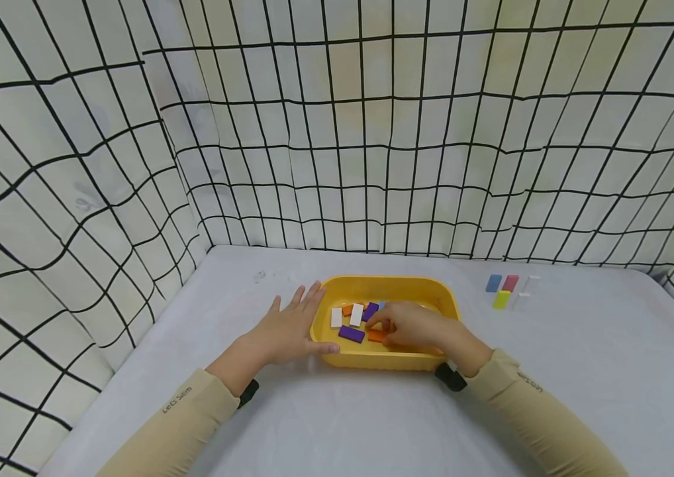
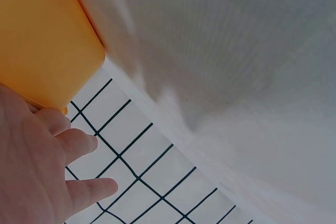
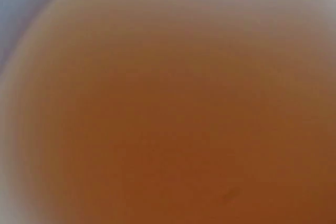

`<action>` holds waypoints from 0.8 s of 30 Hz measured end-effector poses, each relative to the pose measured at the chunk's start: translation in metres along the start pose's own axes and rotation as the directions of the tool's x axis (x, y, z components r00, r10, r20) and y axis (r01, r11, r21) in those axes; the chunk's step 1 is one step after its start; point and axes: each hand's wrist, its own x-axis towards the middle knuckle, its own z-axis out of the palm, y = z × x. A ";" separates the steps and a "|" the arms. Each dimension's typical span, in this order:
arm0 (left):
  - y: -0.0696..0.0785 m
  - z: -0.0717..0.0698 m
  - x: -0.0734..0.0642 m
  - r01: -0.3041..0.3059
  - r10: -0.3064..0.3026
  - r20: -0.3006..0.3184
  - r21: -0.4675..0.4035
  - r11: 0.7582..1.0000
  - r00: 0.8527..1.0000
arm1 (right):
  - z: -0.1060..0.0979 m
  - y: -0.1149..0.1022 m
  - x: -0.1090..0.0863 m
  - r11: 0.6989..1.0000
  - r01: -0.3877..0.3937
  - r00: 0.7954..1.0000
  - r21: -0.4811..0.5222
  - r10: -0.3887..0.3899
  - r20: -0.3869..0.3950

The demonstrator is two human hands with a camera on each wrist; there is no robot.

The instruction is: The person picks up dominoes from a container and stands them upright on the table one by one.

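In the head view, a yellow plastic basin (image 1: 393,361) holds several small rectangular blocks. My left hand (image 1: 290,328) lies along its left rim with fingers straight and spread, the thumb over the near left corner. From the left wrist view, the same hand (image 2: 31,156) is against the outside of the basin (image 2: 47,35). My right hand (image 1: 411,324) reaches inside with fingers bent down, close to an orange block (image 1: 376,336); I cannot tell whether it pinches a block. Left of it lie purple blocks (image 1: 351,334) and white blocks (image 1: 336,317). The right wrist view is an orange-brown blur.
Right of the basin, a blue block (image 1: 494,283), a red block (image 1: 510,283), a yellow-green block (image 1: 501,299) and two whitish blocks (image 1: 531,283) lie grouped on the white tabletop (image 1: 551,371). Black netting (image 1: 385,146) over white sheets bounds the table's back and sides.
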 end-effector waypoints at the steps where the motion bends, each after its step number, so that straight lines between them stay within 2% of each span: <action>1: 0.000 0.000 0.000 0.000 0.000 -0.001 0.001 1.000 1.000 | 0.000 0.000 0.000 1.000 -0.001 1.000 -0.005 0.001 0.001; 9: -0.001 0.001 0.001 0.001 -0.001 0.000 0.003 1.000 1.000 | 0.001 -0.002 -0.001 1.000 -0.003 1.000 0.001 0.003 -0.004; 19: -0.003 0.002 0.001 0.000 0.000 -0.007 0.004 1.000 1.000 | 0.000 0.001 -0.004 0.997 0.007 0.997 0.072 -0.001 -0.081; 24: -0.002 0.002 0.000 -0.004 0.004 -0.005 0.001 1.000 1.000 | -0.002 0.004 -0.005 0.995 0.006 0.996 0.103 0.004 -0.090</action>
